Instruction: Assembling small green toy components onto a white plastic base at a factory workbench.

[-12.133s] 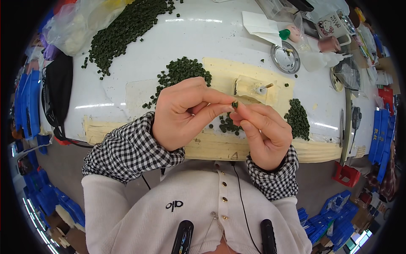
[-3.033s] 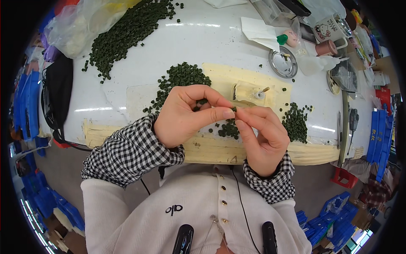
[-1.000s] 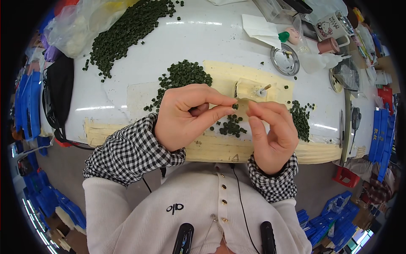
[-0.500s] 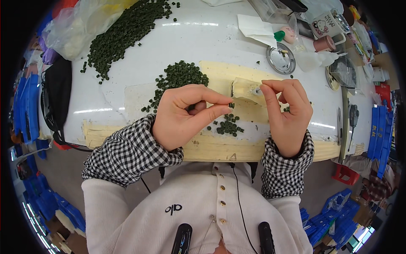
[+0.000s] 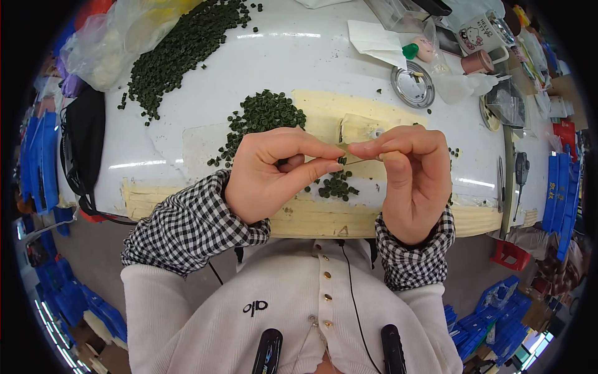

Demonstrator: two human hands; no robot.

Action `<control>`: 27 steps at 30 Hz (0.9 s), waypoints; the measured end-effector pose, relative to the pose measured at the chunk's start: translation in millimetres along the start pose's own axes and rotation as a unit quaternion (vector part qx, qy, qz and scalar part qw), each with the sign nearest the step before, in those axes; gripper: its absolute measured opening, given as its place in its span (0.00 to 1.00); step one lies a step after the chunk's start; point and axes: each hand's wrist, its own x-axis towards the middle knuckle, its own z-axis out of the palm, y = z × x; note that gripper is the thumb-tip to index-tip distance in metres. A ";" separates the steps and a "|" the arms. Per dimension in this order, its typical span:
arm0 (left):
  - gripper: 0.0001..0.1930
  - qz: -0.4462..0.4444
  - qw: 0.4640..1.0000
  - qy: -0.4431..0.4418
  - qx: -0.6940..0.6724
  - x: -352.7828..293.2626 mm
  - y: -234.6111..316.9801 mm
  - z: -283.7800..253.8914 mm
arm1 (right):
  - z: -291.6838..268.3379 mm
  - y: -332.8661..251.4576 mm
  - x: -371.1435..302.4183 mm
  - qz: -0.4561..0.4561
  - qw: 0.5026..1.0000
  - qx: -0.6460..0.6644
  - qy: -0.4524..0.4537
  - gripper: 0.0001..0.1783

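Note:
My left hand (image 5: 268, 171) is closed in a pinch on a small dark green piece (image 5: 342, 160), held between thumb and forefinger. Close beside it, my right hand (image 5: 410, 177) pinches a thin needle-like rod (image 5: 362, 161), whose tip reaches the piece. Whether the tip is inside the piece I cannot tell. Just behind the fingers stands a cream taped holder (image 5: 355, 126) with a whitish nozzle-like tip (image 5: 376, 133) at its right side. A small heap of green pieces (image 5: 336, 187) lies below my fingertips, and a larger heap (image 5: 271, 111) sits behind my left hand.
A big pile of green pieces (image 5: 177, 59) spreads at the back left beside a clear plastic bag (image 5: 103, 53). At the right are a round metal dish (image 5: 412, 85), white paper (image 5: 375, 42), a mug (image 5: 481, 35) and a squeeze bottle (image 5: 458, 88). Wood (image 5: 299, 218) edges the table's front.
My right hand has left the nozzle-like tip by the holder and moved left and nearer, bringing the thin rod to the green piece. My left hand has stayed almost still.

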 end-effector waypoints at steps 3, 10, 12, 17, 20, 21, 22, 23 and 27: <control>0.08 0.001 1.000 -0.003 0.005 -0.4 -0.5 -0.6 | -0.2 1.2 0.7 -0.012 1.000 -0.014 -0.018 0.06; 0.09 -0.003 1.000 -0.003 0.007 -0.1 0.7 -0.3 | -0.4 2.4 0.3 -0.018 0.999 -0.034 -0.022 0.05; 0.09 -0.004 1.000 -0.004 0.007 0.0 0.7 -0.4 | -0.4 2.9 0.9 -0.028 0.998 -0.046 -0.025 0.05; 0.09 -0.001 1.000 -0.004 0.008 -0.4 -0.3 -0.5 | -0.9 1.2 1.3 -0.020 0.999 -0.036 -0.026 0.05; 0.08 0.001 1.000 0.000 0.005 -0.4 -1.7 -0.1 | -0.2 -1.8 1.5 0.002 1.000 -0.012 0.029 0.06; 0.08 0.000 1.000 -0.001 0.006 -0.3 -1.8 -0.3 | 0.0 -2.4 1.7 0.011 0.998 -0.003 0.055 0.06; 0.08 -0.002 1.000 0.000 0.008 -0.5 -1.3 -0.4 | -0.6 -2.4 2.7 0.017 0.995 -0.008 0.096 0.06; 0.08 -0.004 1.000 0.000 0.010 -0.7 -0.8 -0.5 | -3.6 0.0 3.3 0.000 0.992 -0.073 0.107 0.05; 0.08 0.001 1.000 0.000 0.010 -0.1 0.1 -0.4 | -11.8 9.4 9.9 -0.049 0.951 -0.288 0.105 0.04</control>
